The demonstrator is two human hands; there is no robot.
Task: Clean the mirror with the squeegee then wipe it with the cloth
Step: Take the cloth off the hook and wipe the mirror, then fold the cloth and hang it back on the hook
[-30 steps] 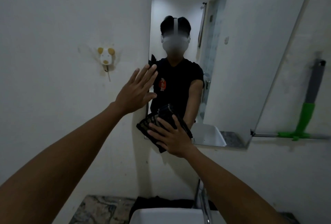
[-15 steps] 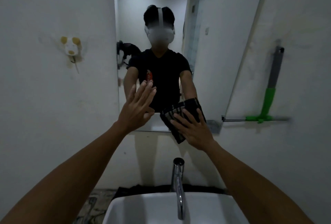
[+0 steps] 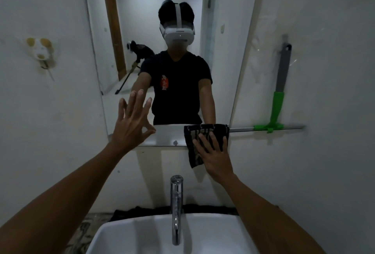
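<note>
A tall frameless mirror point(image 3: 142, 20) hangs on the white wall above the basin. My right hand point(image 3: 215, 156) presses a dark striped cloth point(image 3: 199, 131) flat against the mirror's bottom right corner; part of the cloth hangs below the mirror's lower edge. My left hand point(image 3: 132, 123) is raised in front of the mirror's lower left part, fingers spread, holding nothing. The squeegee point(image 3: 278, 101), with a grey and green handle and a long blade, hangs on the wall to the right of the mirror, apart from both hands.
A white basin point(image 3: 203, 233) with an upright chrome tap point(image 3: 176, 203) stands directly below. A small animal-shaped hook point(image 3: 40, 50) is stuck to the wall on the left. The mirror reflects a person, a door and a hallway.
My right hand has slid the cloth rightward along the mirror's bottom edge, from the left corner to the right corner. My left hand stayed raised and open. The view swung to face the mirror.
</note>
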